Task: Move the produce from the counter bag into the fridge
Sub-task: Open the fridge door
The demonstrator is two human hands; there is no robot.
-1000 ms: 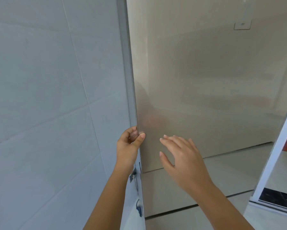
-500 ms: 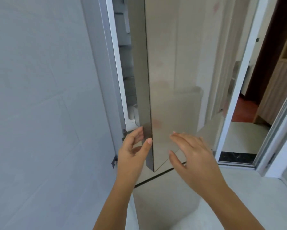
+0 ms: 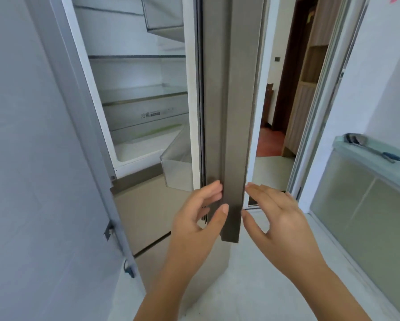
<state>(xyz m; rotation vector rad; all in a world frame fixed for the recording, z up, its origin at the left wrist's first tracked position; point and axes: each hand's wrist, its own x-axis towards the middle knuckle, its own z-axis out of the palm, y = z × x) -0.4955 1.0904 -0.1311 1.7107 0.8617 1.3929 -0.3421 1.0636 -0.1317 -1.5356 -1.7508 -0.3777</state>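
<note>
The fridge door [image 3: 229,112], brushed metal, stands swung wide open and I see it edge-on in the middle of the view. My left hand [image 3: 196,218] is at its lower edge, fingers spread, thumb and fingertips touching the door's edge. My right hand [image 3: 277,218] hovers open just right of the door, empty. Inside the fridge [image 3: 134,72] are bare glass shelves and a clear crisper drawer [image 3: 148,128]. A clear door bin [image 3: 178,167] hangs on the door's inner side. No bag or produce is in view.
A grey tiled wall [image 3: 20,158] closes off the left. At the right stands a counter [image 3: 365,151] with glass-fronted cabinets and a ladle [image 3: 365,142] on top. A doorway [image 3: 277,126] behind the door leads to a room with a red floor. Pale floor lies below.
The fridge door has swung from shut to wide open, with my left hand following its edge. The shelves inside have come into view. My right hand stays open beside the door.
</note>
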